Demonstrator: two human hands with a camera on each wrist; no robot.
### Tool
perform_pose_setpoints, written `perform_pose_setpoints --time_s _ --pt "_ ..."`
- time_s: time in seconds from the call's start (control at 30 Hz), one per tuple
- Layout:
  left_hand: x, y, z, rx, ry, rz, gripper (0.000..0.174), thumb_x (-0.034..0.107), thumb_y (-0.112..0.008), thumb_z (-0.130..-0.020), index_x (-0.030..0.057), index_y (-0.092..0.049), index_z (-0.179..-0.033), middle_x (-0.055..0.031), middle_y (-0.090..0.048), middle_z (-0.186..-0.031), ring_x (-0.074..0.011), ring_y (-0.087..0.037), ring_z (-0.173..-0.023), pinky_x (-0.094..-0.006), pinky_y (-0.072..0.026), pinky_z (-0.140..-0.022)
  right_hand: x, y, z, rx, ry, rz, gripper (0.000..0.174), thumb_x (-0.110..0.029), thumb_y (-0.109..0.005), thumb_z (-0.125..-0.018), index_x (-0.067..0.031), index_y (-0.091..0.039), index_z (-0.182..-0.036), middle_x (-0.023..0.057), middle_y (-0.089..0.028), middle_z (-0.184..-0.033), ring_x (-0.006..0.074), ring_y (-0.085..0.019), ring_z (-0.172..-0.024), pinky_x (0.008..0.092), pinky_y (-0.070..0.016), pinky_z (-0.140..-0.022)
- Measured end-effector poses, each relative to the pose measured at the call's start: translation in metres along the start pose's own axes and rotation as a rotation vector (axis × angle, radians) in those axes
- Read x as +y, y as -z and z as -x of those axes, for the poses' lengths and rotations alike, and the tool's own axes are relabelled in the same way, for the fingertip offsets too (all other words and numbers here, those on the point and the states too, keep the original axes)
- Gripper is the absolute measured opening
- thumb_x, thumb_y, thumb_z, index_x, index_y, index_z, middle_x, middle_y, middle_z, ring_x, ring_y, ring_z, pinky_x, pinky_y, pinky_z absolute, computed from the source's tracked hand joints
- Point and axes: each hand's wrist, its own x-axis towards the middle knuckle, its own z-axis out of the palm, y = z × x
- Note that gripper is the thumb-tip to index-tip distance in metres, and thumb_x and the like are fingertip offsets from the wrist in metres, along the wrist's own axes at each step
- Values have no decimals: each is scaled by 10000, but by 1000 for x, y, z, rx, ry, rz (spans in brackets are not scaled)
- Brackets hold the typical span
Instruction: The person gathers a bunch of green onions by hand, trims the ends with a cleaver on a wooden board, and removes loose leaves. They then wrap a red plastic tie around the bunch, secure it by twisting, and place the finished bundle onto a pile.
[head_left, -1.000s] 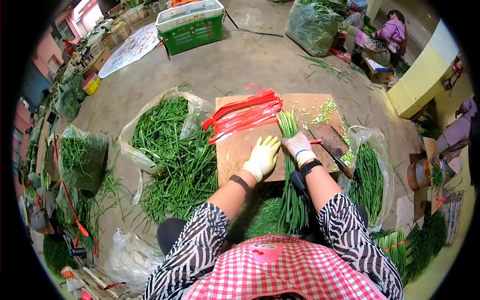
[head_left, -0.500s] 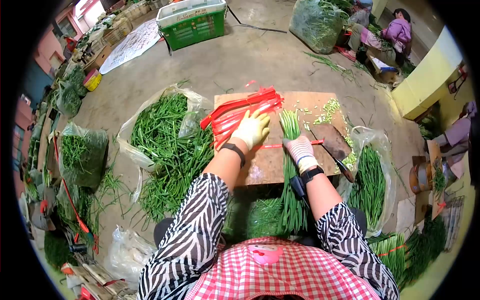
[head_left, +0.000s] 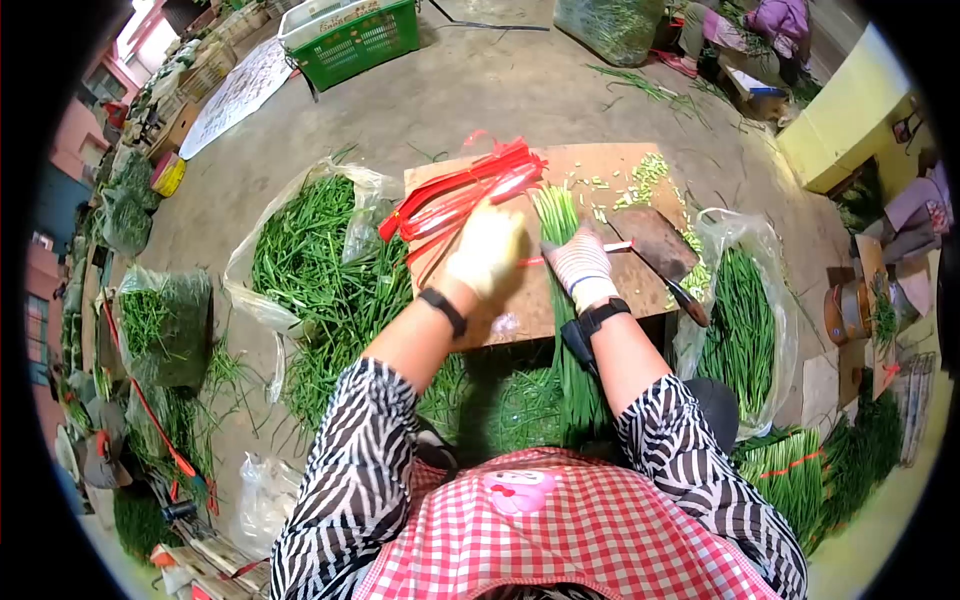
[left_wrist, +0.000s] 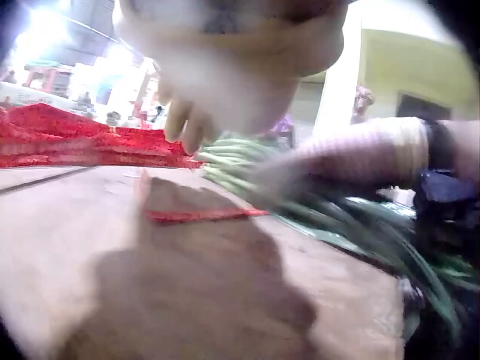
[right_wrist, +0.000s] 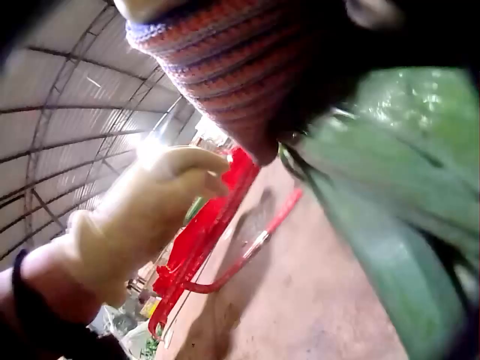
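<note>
My right hand [head_left: 580, 262], in a striped glove, grips a bundle of garlic chives [head_left: 556, 212] on the wooden board [head_left: 515, 310]. Pale stem ends point away from me; long green leaves [right_wrist: 405, 225] hang over the near edge. A red strip [left_wrist: 206, 216] runs across the board beneath the bundle. My left hand [head_left: 488, 248], in a pale yellow glove, is motion-blurred above the board, left of the bundle. Its fingers [left_wrist: 186, 124] hang loosely bent over the strip, apart from it. Red strips [head_left: 465, 190] lie in a pile just beyond that hand.
A cleaver [head_left: 655, 243] lies right of the bundle, among cut stem bits [head_left: 645, 180]. Open plastic bags of chives flank the board, one left [head_left: 310, 240] and one right [head_left: 740, 320]. A green crate [head_left: 355, 45] stands farther off. Another person [head_left: 775, 30] sits at upper right.
My left hand first reached forward from the board's near part to the red strips, then drew back slightly toward me. My right hand keeps its hold on the chives. The head view has shifted.
</note>
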Motion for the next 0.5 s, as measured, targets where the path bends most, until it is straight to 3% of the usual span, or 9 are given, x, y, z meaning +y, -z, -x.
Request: perform_pose_setpoints --time_s 0.03,0.1,0.17,0.2,0.23,0.27,0.33,0.4,0.5 --pt "16 -11 10 21 24 11 163 205 -630 -903 58 -650 -970 -190 -687 -897 -356 -671 -936 -485 -475 -1005 1 -2 -1 5 -10 19 938 -442 -833 -786 71 -425 -1457 329 -533 -1431 406 -541 -1346 443 -468 -1128" --pt "51 -11 32 19 57 145 328 253 -641 -919 7 -644 -1135 -230 -691 -1079 -387 -643 -1106 -507 -429 -1085 2 -7 -7 -11 -41 15 946 -458 -840 -786 67 -424 -1453 318 -551 -1411 400 -553 -1333 442 -482 -1111" --pt "59 -47 51 218 62 60 571 290 -640 -931 -37 -537 -1387 -257 -602 -1363 -421 -518 -1338 -534 -340 -1177 2 -7 -8 -8 -65 22 944 -463 -841 -786 64 -427 -1450 311 -563 -1398 400 -563 -1321 443 -491 -1099" --pt "62 -47 54 11 153 174 723 297 -629 -942 -34 -388 -1538 -239 -440 -1568 -416 -354 -1492 -549 -245 -1236 -1 -2 -4 -24 -100 -14 908 -420 -836 -796 55 -428 -1454 311 -559 -1406 395 -563 -1325 439 -492 -1098" --pt "60 -51 58 13 138 137 718 296 -625 -943 -30 -390 -1539 -242 -433 -1573 -417 -353 -1493 -550 -242 -1237 0 -3 -6 -35 -83 37 938 -468 -813 -805 34 -399 -1480 268 -584 -1404 385 -614 -1268 454 -529 -1046" --pt "55 -64 63 13 112 104 714 295 -622 -944 -26 -392 -1540 -244 -426 -1579 -418 -352 -1495 -550 -239 -1238 0 -2 -14 -136 -21 121 847 -480 -787 -822 13 -477 -1438 238 -630 -1350 374 -648 -1220 462 -551 -1006" --pt "52 -74 64 -18 92 164 708 283 -618 -944 -11 -391 -1547 -246 -389 -1607 -419 -331 -1510 -565 -217 -1244 -7 14 1 -110 -35 246 506 -458 -704 -883 -71 -727 -1208 158 -748 -1158 353 -725 -1078 508 -594 -878" --pt "51 -71 59 -22 131 198 677 272 -621 -938 7 -430 -1532 -234 -442 -1573 -439 -354 -1488 -583 -218 -1237 -8 23 3 -113 -91 221 660 -531 -697 -875 -60 -606 -1328 160 -674 -1283 345 -667 -1177 518 -549 -949" --pt "27 -90 54 10 90 190 617 144 -612 -927 9 -461 -1510 -247 -479 -1536 -450 -371 -1472 -585 -231 -1229 -8 37 1 -170 -131 74 918 -640 -688 -863 -43 -423 -1509 162 -562 -1471 332 -580 -1325 534 -481 -1054"
